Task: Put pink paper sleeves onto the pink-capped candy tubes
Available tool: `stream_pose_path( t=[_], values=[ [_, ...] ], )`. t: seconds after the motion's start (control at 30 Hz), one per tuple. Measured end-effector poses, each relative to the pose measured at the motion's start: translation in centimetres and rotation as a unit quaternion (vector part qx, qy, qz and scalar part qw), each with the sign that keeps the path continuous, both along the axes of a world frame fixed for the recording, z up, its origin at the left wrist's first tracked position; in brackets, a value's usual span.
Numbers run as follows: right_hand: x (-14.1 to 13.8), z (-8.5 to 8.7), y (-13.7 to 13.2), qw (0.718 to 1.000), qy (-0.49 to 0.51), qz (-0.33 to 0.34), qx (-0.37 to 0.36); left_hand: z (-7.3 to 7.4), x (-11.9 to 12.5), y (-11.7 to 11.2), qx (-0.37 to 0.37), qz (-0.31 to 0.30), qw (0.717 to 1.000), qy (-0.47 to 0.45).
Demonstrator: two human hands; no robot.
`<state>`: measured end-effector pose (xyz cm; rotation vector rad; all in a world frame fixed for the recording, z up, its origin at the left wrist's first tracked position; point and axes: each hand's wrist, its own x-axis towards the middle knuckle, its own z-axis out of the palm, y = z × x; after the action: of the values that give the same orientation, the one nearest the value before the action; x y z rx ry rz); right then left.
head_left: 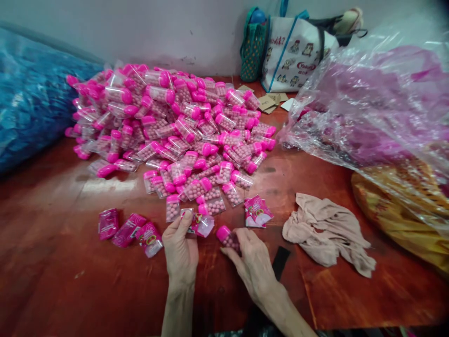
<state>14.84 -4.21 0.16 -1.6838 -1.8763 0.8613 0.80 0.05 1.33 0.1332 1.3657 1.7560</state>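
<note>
My left hand [181,250] pinches a small printed pink plastic sleeve [203,225] with a clear end, thumb on top. To its right, my right hand [253,260] has its fingers round a small clear bottle [228,238] of pink balls with a bright pink cap. The bottle's cap points up and left towards the sleeve, and the two are apart. Beyond both hands lies a large pile of similar pink-capped bottles [189,133]. Another printed sleeve [257,211] lies flat beyond my right hand. Several pink printed packs [129,230] lie left of my left hand.
A crumpled beige cloth [328,231] lies at right, near a clear plastic bag [368,107] and yellow fabric [403,210]. A blue plastic bag [31,98] fills the left. By the wall stand a white tote bag [294,54] and a bottle in a green holder [253,49].
</note>
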Motion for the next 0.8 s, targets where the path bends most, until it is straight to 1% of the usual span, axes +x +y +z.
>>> stream_pose_path(
  t=[0.03, 0.07, 0.1, 0.17, 0.23, 0.3, 0.4, 0.5, 0.6, 0.7, 0.8],
  values=[
    [0.1, 0.3, 0.1, 0.997, 0.063, -0.022, -0.04, 0.0, 0.0, 0.0, -0.001, 0.001, 1.0, -0.002],
    [0.3, 0.6, 0.2, 0.987, 0.131, -0.046, -0.078, 0.0, 0.1, 0.0, 0.0, 0.001, 1.0, -0.003],
    [0.5, 1.0, 0.4, 0.971, 0.199, -0.067, -0.113, 0.0, 0.2, 0.0, 0.0, 0.002, 1.0, -0.002],
    [0.6, 1.7, 0.6, 0.928, 0.319, -0.092, -0.166, -0.1, 0.4, -0.1, 0.002, 0.003, 1.0, 0.009],
    [0.6, 2.3, 0.7, 0.891, 0.396, -0.101, -0.198, 0.0, 0.8, -0.2, 0.008, -0.002, 1.0, 0.028],
    [0.4, 2.5, 0.6, 0.872, 0.429, -0.103, -0.213, 0.1, 1.3, -0.3, 0.019, -0.017, 0.999, 0.045],
    [0.1, 2.5, 0.5, 0.865, 0.438, -0.102, -0.221, 0.2, 2.0, -0.5, 0.041, -0.047, 0.996, 0.064],
    [0.2, 2.2, 0.7, 0.863, 0.441, -0.099, -0.225, 0.0, 2.3, -0.6, 0.053, -0.06, 0.993, 0.082],
    [0.7, 2.1, 1.1, 0.868, 0.433, -0.102, -0.219, -0.3, 2.3, -0.5, 0.054, -0.07, 0.992, 0.09],
    [1.2, 2.0, 1.3, 0.871, 0.428, -0.103, -0.217, -0.5, 2.2, -0.4, 0.045, -0.08, 0.994, 0.066],
    [1.5, 2.0, 1.5, 0.889, 0.398, -0.111, -0.197, -0.5, 2.4, -0.4, 0.029, -0.079, 0.996, 0.038]
  ],
)
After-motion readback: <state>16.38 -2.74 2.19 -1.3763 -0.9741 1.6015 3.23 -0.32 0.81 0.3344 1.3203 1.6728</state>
